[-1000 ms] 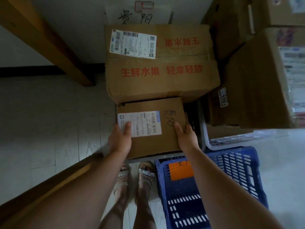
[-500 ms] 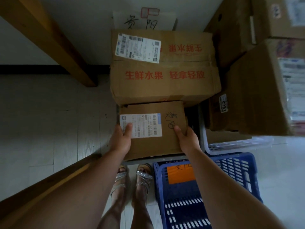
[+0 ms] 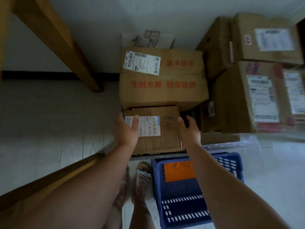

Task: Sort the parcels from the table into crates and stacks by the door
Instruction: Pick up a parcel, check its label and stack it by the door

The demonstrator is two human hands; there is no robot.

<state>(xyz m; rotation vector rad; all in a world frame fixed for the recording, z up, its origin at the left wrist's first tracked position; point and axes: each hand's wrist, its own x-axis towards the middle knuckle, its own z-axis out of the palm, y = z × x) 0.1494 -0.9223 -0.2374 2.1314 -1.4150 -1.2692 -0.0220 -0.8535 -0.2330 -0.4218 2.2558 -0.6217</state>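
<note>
One small parcel lies under left hand, just beside right hand.

- A white wall fills the top, with a dark baseboard along its foot.
- Pale plank flooring covers the left side and lies in dim light.
- Glossy white floor on the right catches more light (it is noticeably brighter).
- A wooden beam slants from the top-left corner down to the planks.
- A wooden edge crosses the bottom-left corner.
</note>
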